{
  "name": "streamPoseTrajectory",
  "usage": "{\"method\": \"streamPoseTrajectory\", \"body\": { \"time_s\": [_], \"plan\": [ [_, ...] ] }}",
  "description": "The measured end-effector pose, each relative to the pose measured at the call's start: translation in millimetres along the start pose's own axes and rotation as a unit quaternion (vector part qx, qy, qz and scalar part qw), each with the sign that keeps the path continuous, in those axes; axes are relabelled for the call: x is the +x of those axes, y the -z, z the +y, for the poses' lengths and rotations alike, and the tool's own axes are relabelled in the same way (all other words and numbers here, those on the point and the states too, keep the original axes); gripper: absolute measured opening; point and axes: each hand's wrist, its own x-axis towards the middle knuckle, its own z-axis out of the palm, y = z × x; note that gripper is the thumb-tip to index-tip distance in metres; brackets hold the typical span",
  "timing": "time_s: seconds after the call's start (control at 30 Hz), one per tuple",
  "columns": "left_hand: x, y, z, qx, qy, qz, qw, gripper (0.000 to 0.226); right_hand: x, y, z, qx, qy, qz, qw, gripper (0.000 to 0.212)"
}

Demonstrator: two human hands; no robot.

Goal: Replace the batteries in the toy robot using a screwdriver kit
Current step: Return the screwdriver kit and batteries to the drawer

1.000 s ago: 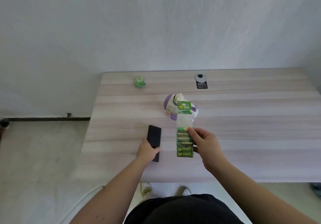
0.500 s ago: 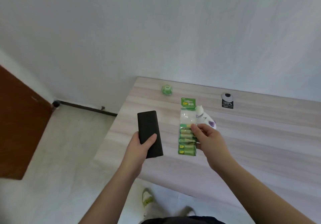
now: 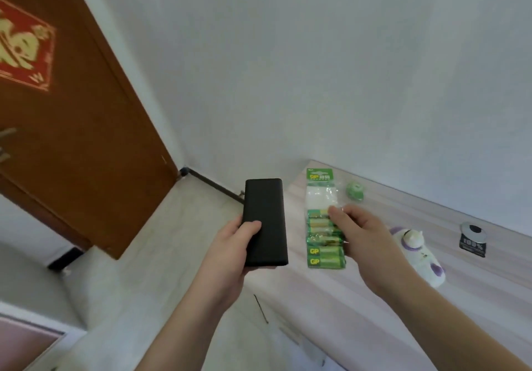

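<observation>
Batteries (image 3: 325,251) inside clear pack (image 3: 321,198), right hand (image 3: 363,235).

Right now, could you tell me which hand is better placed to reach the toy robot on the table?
Right, probably. The right hand, gripping the battery pack, hovers beside the toy robot. The left hand holds the black case out past the table edge.

The right hand (image 3: 361,239) hides part of the battery pack (image 3: 324,226); the door (image 3: 72,117) runs off-frame.
</observation>
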Motion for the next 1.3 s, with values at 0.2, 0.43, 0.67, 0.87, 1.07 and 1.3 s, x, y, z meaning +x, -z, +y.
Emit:
{"method": "streamPoseTrajectory", "body": {
  "time_s": [0.2, 0.43, 0.67, 0.87, 1.07, 1.3],
  "plan": [
    [-31.1, 68.8, 31.2, -0.052, -0.058, 0.056, 0.995, 0.017, -7.5, -83.1, -32.1, 0.02, 0.015, -0.074, 0.997, 0.024],
    [-80.3, 177.2, 50.7, -0.114, -0.102, 0.131, 0.979, 0.019, -46.6, -212.0, -50.8, 0.02, 0.02, -0.185, 0.982, 0.022],
    [-122.4, 280.1, 56.8, -0.139, -0.142, 0.218, 0.956, 0.021, -89.1, -331.5, -48.0, -0.015, 0.044, -0.259, 0.965, 0.022],
    [-152.5, 348.8, 51.2, -0.159, -0.148, 0.293, 0.931, 0.024, -111.7, -407.0, -34.6, -0.009, 0.004, -0.312, 0.95, 0.018],
    [-161.5, 391.2, 54.9, -0.196, -0.161, 0.349, 0.902, 0.022, -108.9, -461.7, -38.2, -0.024, -0.013, -0.364, 0.931, 0.021],
    [-121.0, 416.5, 70.3, -0.197, -0.172, 0.403, 0.877, 0.022, -62.2, -511.3, -32.0, -0.022, -0.043, -0.411, 0.91, 0.024]
  ]
}}
